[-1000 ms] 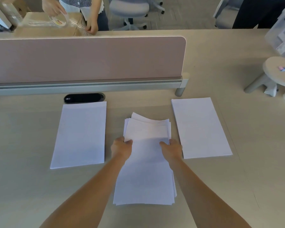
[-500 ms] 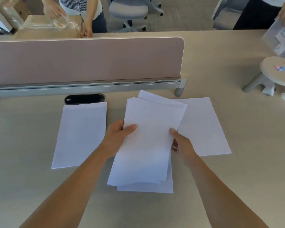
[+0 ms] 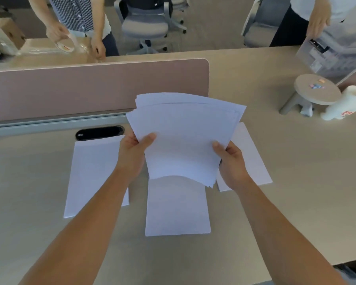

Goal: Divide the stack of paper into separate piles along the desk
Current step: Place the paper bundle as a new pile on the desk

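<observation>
Paper stack (image 3: 185, 138), frame centre, is raised above the desk (image 3: 296, 182), pinched by left hand (image 3: 135, 153) and right hand (image 3: 231, 165). Risk: fanned, misaligned sheets may slip free onto middle pile (image 3: 177, 208).

Bare desk (image 3: 308, 182) runs wide on the right (easy passage); divider (image 3: 86, 89) blocks the far left.
</observation>
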The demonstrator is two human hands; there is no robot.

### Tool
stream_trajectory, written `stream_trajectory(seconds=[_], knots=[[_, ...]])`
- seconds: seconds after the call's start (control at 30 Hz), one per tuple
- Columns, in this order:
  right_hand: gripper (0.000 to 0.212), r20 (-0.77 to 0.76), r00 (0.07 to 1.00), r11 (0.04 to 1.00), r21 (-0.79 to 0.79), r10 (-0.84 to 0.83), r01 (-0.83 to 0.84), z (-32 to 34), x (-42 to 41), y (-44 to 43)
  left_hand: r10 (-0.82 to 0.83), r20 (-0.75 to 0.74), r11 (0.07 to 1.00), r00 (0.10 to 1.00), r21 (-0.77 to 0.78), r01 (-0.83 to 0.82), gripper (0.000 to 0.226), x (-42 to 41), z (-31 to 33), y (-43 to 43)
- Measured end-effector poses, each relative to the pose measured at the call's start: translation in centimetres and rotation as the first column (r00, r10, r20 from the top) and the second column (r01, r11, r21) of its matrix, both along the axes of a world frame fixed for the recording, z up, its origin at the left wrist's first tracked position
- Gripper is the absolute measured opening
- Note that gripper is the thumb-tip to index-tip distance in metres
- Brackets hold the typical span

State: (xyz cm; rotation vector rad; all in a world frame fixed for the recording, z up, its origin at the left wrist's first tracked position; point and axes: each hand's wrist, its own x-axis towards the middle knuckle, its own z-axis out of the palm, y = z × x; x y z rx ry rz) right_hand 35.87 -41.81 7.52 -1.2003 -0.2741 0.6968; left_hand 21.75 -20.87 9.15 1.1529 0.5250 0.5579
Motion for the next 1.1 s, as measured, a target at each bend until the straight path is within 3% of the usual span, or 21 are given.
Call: stream_trajectory(seconds=[0.07, 0.13, 0.23, 0.33, 0.5, 0.7, 0.83, 0.9, 1.03, 1.1], knots=[[0.035, -0.041, 0.999, 0.999, -0.044, -0.010, 0.009, -1.4, -0.8, -0.3, -0.009, -0.107, 1.000, 0.994, -0.027, 0.006, 0.024, -1.0, -1.7, -0.2], [0.026, -0.050, 0.998, 0.996, -0.075, -0.044, 0.041, -2.5, -1.8, -0.3, -0.036, -0.212, 0.999, 0.977, -0.046, 0.027, 0.023, -2.0, -2.9, -0.6], [0.018, -0.036, 0.998, 0.994, -0.101, -0.057, 0.053, -2.8, -2.8, 0.0, -0.083, -0.307, 0.997, 0.948, -0.028, 0.079, 0.059, -2.7, -3.3, -0.9], [0.013, -0.033, 0.999, 0.989, -0.140, -0.041, 0.036, -2.0, -3.0, 0.3, -0.057, -0.369, 0.995, 0.928, 0.052, 0.082, 0.056, -3.0, -3.0, -0.6], [0.023, 0.000, 1.000, 0.984, -0.178, 0.019, -0.018, -1.4, -3.4, 0.9, -0.072, -0.308, 0.996, 0.949, 0.035, 0.087, 0.061, -3.1, -2.1, 0.0], [0.012, 0.134, 0.991, 0.982, -0.188, 0.009, 0.017, -1.3, -3.5, 1.7, -0.149, -0.193, 0.989, 0.970, -0.019, 0.148, 0.054, -4.1, -1.1, 1.0], [0.041, 0.170, 0.982, 0.977, -0.206, 0.087, -0.050, -1.6, -3.3, 1.2, -0.220, -0.204, 0.970, 0.954, 0.056, 0.236, 0.071, -4.8, -1.1, 2.6], [0.049, 0.139, 0.983, 0.981, -0.171, 0.121, -0.097, -1.5, -3.2, 1.1, -0.227, -0.233, 0.967, 0.946, 0.060, 0.247, 0.067, -4.7, -1.3, 2.2], [0.016, 0.072, 0.995, 0.996, -0.070, 0.062, -0.057, -0.4, -3.5, 1.5, -0.177, -0.251, 0.977, 0.952, 0.075, 0.201, 0.058, -3.6, -0.7, 0.5], [0.011, 0.072, 0.997, 0.999, -0.043, 0.028, -0.025, 0.0, -3.2, 1.4, -0.142, -0.237, 0.982, 0.961, 0.085, 0.166, 0.044, -3.2, -0.2, 0.6]])
